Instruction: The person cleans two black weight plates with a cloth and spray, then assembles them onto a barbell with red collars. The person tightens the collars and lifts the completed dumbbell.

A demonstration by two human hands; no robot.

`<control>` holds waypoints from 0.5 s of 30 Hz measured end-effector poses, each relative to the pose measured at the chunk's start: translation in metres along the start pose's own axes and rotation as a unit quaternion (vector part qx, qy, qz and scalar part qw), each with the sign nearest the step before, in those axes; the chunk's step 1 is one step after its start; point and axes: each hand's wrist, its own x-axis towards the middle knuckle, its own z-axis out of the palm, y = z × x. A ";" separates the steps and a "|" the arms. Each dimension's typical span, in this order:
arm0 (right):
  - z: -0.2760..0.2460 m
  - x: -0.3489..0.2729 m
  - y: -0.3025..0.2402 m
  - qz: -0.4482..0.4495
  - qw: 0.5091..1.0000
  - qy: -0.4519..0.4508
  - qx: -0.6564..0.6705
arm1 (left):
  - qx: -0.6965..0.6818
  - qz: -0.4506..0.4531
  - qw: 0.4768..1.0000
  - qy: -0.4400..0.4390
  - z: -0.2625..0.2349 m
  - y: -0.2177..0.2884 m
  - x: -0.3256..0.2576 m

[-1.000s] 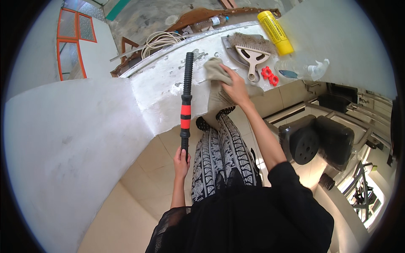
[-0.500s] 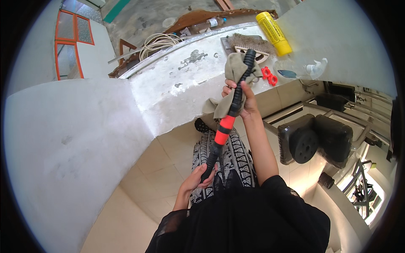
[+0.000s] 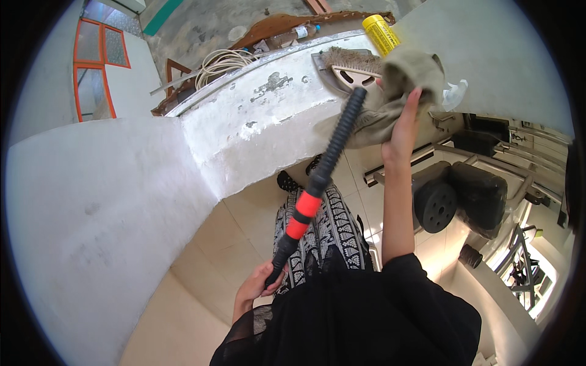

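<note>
My left hand [image 3: 256,283] is closed round the lower end of a black rod [image 3: 325,163] with red bands and a ribbed upper part. The rod slants up and to the right above my patterned trousers. Over by the ledge, my right hand [image 3: 401,133] grips a bunched olive-beige cloth [image 3: 372,127], apart from the rod. Its fingers are partly hidden by the folds. Just behind the rod's upper tip lies a brush [image 3: 354,78] with brownish bristles, on a grey dustpan [image 3: 322,70]. The cloth covers part of a yellow canister [image 3: 379,33].
A white spray nozzle [image 3: 455,95] shows right of the cloth. The white ledge [image 3: 244,116] runs across ahead, with a coiled cable [image 3: 221,66] and a plastic bottle [image 3: 295,35] along its far side. Metal-framed equipment with black pads [image 3: 479,192] stands at the right.
My right hand has come off the rod with the cloth and moved up and right. The rod's lower end has shifted left and down in my left hand. The red rings are now hidden.
</note>
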 end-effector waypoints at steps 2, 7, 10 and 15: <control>0.000 -0.034 0.013 -0.113 0.981 -0.029 -0.155 | 0.015 0.038 0.998 0.046 -0.001 0.007 0.000; 0.018 -0.050 0.021 -0.308 0.788 -0.287 -0.448 | 0.128 0.061 0.981 0.135 0.021 0.032 0.010; 0.020 -0.009 0.038 -0.323 0.786 -0.222 -0.478 | 0.150 0.053 0.974 0.160 0.025 0.025 0.000; 0.030 -0.029 0.035 -0.195 0.877 -0.185 -0.399 | 0.176 0.051 0.962 0.200 0.022 0.012 -0.001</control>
